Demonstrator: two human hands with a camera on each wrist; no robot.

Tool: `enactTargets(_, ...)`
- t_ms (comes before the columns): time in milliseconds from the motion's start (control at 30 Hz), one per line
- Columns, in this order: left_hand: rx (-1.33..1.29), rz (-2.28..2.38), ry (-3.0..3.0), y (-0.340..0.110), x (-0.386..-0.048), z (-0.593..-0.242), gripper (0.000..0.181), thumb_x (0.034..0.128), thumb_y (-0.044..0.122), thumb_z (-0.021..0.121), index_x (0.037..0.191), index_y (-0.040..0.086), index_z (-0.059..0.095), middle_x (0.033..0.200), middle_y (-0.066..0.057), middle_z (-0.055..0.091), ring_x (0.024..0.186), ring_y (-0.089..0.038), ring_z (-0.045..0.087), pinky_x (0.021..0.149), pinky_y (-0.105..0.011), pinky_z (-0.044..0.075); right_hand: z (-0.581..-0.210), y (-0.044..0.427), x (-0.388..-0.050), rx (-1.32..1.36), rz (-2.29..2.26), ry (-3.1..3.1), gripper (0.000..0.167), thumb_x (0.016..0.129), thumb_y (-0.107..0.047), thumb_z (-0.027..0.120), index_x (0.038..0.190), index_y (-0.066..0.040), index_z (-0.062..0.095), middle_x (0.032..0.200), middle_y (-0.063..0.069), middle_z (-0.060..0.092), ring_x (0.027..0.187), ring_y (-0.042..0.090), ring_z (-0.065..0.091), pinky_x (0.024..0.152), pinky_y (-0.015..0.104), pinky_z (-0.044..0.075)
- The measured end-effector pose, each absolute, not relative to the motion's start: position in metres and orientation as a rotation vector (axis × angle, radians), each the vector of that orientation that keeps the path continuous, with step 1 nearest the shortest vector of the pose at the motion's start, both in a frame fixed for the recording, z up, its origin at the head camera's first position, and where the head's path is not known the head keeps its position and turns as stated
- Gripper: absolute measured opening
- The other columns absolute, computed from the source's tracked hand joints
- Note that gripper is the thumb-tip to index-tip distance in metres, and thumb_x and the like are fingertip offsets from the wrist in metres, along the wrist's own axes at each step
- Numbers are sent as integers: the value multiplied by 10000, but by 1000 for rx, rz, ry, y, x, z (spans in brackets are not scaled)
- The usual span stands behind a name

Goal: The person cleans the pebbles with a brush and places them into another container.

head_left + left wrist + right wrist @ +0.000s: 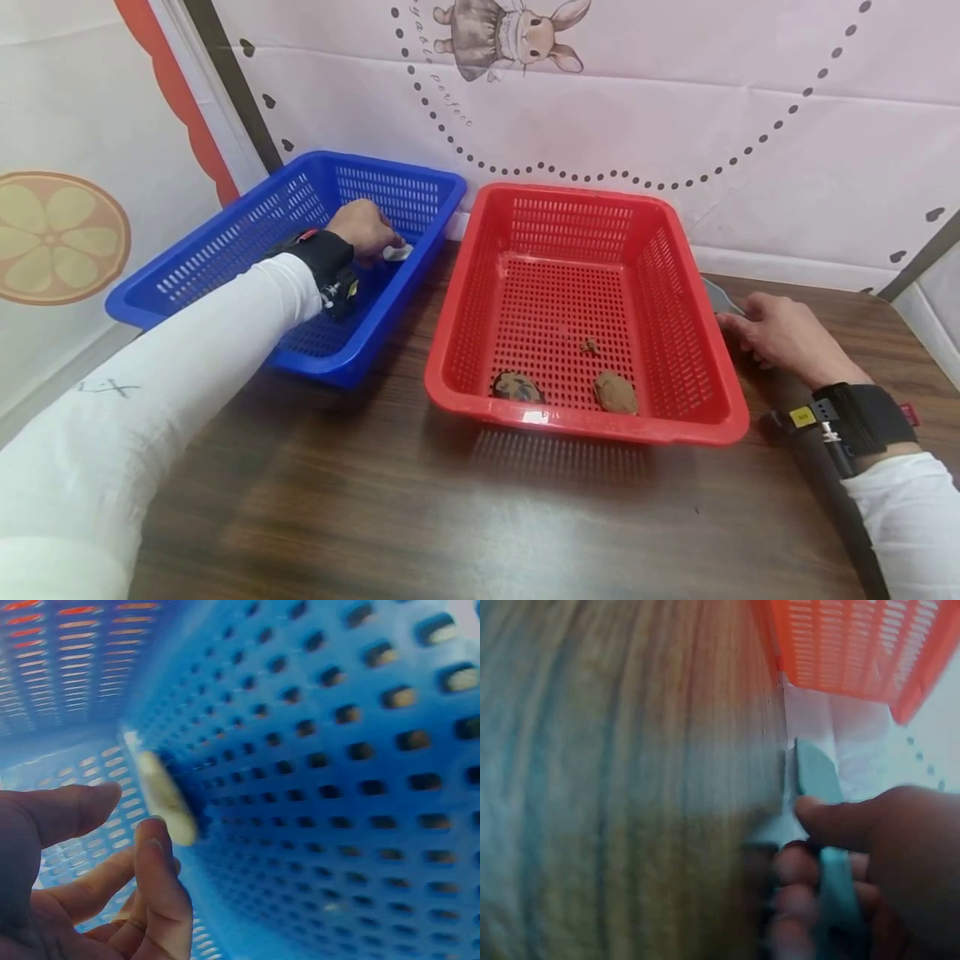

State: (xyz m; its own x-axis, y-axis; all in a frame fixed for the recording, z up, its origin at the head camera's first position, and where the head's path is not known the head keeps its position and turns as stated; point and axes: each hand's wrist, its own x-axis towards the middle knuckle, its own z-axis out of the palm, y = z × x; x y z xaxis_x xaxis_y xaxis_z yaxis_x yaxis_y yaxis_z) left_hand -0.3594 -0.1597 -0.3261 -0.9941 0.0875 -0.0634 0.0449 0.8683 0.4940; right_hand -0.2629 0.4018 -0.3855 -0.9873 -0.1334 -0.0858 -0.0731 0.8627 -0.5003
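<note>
My left hand (362, 230) reaches down inside the blue basket (450, 185), beside a small whitish piece (398, 252). In the left wrist view the thumb and fingers of that hand (112, 870) are apart, and the pale piece (166, 801) lies just past them against the basket wall. Right of the red basket (587, 425), my right hand (791, 335) holds a flat grey-green object (722, 297). The right wrist view shows the thumb and curled fingers of this hand (900, 847) gripping the grey-green object (817, 771); its lower part is partly covered.
Inside the red basket lie a dark patterned lump (517, 387), a brown lump (616, 392) and a small brown bit (589, 345). Both baskets stand on a wooden table (450, 533), with a printed cloth wall (637, 100) behind them.
</note>
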Motion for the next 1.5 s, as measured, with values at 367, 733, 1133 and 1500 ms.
enactTargets(367, 397, 804, 3170, -91, -339, -253, 337, 1034, 230, 651, 1297, 40, 740, 1279, -156, 734, 1138, -293, 647, 1027, -442, 502, -389, 409, -264, -73, -970, 2868, 496, 1098, -463, 543, 996, 15, 630, 771, 41, 622, 656, 168, 590, 580, 297, 558)
enactTargets(733, 1046, 547, 2932, 10, -297, -240, 161, 1023, 195, 732, 1126, 84, 789, 1035, -39, 747, 970, -184, 655, 903, -328, 539, -383, 404, -264, 7, -1084, 2796, 536, 1121, -413, 474, 1202, 92, 633, 868, 66, 667, 760, 196, 621, 654, 298, 609)
enactTargets(1133, 1330, 310, 2590, 69, -251, -258, 271, 963, 268, 816, 1211, 167, 781, 1045, 71, 760, 954, -54, 678, 913, -211, 542, -372, 402, -260, -6, -1200, 2834, 545, 1128, -432, 468, 1189, 89, 616, 844, 60, 663, 702, 181, 618, 632, 307, 603)
enactTargets(1500, 1341, 352, 2380, 91, -240, -292, 340, 942, 188, 827, 1259, 78, 770, 1116, -7, 743, 982, -121, 666, 901, -198, 536, -357, 390, -252, -52, -1263, 2861, 550, 1112, -488, 484, 1125, 48, 607, 888, 123, 658, 747, 223, 605, 655, 331, 611)
